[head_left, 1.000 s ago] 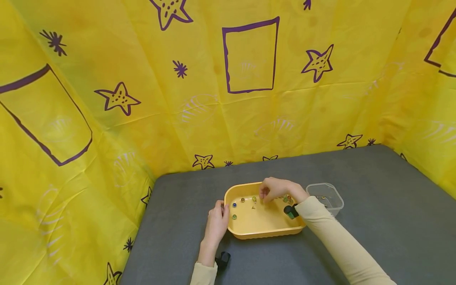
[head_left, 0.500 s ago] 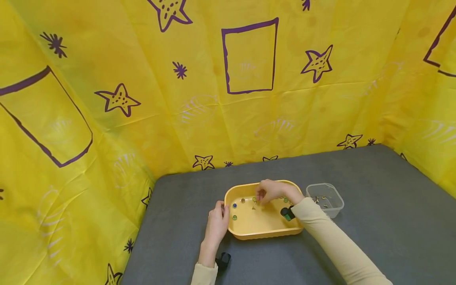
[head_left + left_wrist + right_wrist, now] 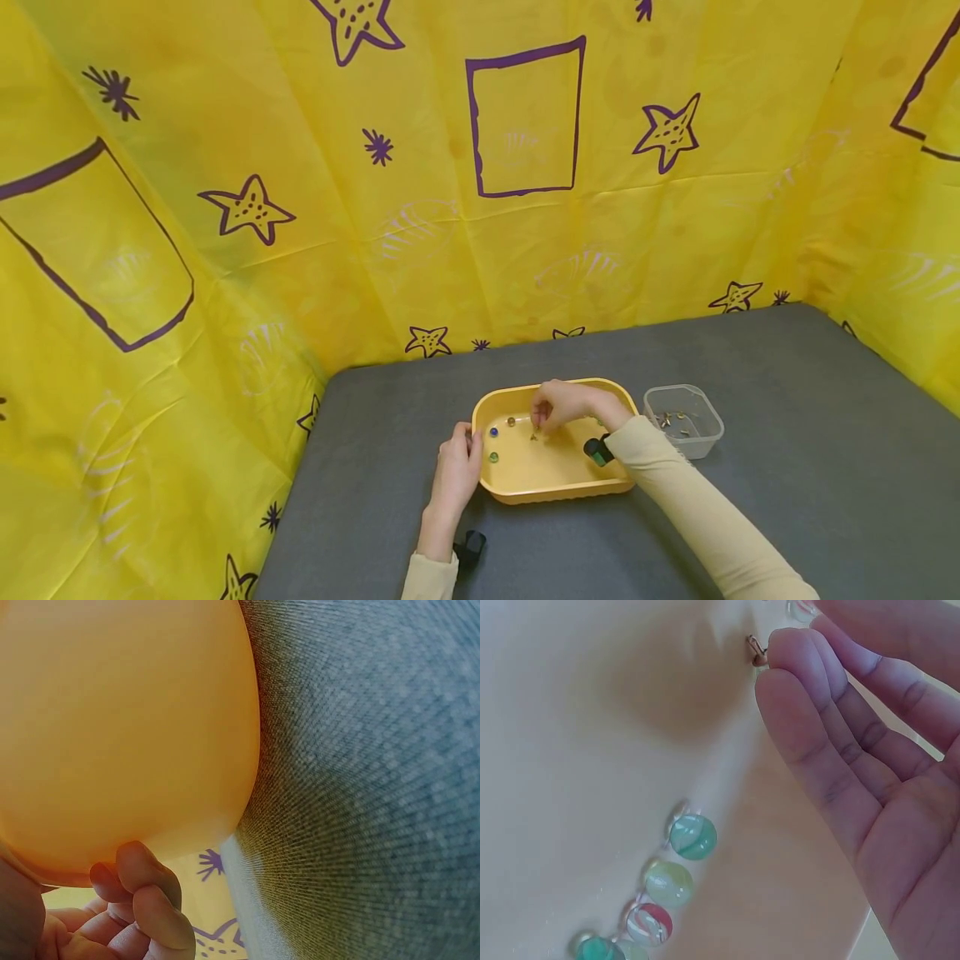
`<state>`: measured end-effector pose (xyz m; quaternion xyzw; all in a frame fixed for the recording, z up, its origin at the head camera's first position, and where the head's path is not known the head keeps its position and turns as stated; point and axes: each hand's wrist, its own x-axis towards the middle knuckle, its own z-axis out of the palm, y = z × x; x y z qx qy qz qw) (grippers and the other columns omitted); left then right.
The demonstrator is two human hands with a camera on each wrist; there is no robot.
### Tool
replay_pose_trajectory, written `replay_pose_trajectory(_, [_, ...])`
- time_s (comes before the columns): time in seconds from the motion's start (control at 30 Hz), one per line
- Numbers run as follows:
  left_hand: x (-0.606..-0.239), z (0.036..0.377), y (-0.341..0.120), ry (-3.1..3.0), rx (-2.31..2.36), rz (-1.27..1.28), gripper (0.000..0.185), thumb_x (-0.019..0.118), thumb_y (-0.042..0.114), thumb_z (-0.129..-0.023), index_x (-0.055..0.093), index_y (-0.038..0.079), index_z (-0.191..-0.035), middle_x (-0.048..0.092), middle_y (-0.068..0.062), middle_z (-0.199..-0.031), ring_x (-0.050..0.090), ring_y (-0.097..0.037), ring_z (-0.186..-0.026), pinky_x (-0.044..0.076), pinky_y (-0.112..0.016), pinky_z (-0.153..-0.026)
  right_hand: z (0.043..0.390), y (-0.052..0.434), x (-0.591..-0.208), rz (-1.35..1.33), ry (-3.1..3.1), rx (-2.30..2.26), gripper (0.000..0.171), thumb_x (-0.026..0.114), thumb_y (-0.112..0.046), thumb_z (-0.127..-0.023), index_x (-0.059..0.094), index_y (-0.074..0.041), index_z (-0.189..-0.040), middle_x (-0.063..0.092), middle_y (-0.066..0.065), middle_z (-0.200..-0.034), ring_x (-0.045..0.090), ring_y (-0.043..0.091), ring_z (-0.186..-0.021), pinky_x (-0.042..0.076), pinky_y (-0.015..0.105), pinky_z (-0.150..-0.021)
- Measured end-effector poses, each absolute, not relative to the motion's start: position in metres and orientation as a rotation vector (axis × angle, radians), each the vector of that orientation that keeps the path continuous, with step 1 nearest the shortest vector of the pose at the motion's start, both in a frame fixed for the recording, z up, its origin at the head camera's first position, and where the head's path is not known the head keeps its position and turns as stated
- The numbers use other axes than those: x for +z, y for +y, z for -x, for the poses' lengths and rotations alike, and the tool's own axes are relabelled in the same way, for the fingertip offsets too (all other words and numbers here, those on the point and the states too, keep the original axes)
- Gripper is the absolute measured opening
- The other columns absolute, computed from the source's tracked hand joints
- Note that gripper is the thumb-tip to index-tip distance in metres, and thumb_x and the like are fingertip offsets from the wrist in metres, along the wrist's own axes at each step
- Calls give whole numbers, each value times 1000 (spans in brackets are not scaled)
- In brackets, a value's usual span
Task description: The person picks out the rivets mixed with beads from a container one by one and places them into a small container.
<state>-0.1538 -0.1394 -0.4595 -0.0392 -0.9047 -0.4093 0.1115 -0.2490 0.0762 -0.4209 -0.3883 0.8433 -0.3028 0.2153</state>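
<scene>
My left hand point(image 3: 457, 464) grips the left rim of a yellow tray point(image 3: 540, 493); in the left wrist view its curled fingers point(image 3: 150, 877) lie against the tray's outer wall. Inside the tray, my right hand point(image 3: 558, 403) reaches down with its fingers drawn together. At its fingertips is a small brass-coloured metal piece point(image 3: 757, 651), probably a screw, partly hidden; whether it is pinched cannot be told. Glass marbles lie in the tray: a blue marble point(image 3: 493, 432), a green marble point(image 3: 492, 457), an amber marble point(image 3: 512, 422) and several others near my right wrist, among them a red-striped marble point(image 3: 649, 924).
A clear plastic container point(image 3: 693, 429) stands right of the tray, with several small metal pieces point(image 3: 667, 419) in it. Both stand on a grey table point(image 3: 405, 400). Yellow patterned cloth point(image 3: 525, 250) rises behind the table and along its sides.
My right hand has moved left and slightly down inside the tray, to the small metal piece. The forearm has shifted left, showing more of the clear container. The left hand stays put.
</scene>
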Motion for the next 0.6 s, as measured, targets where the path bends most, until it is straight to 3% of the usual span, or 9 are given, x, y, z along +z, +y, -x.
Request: replay_pose_trajectory(0.6, [-459,154,-139,-2660,-1195,103,17,52,11,-93,55,-4,-101,47,0,-62,42,-10,-50,36,-23,-45,253,64,-429,1069,2310,-839,12,70,6,-71,65,3,-82,59,-1,-70,48,5,-62,42,20,-58])
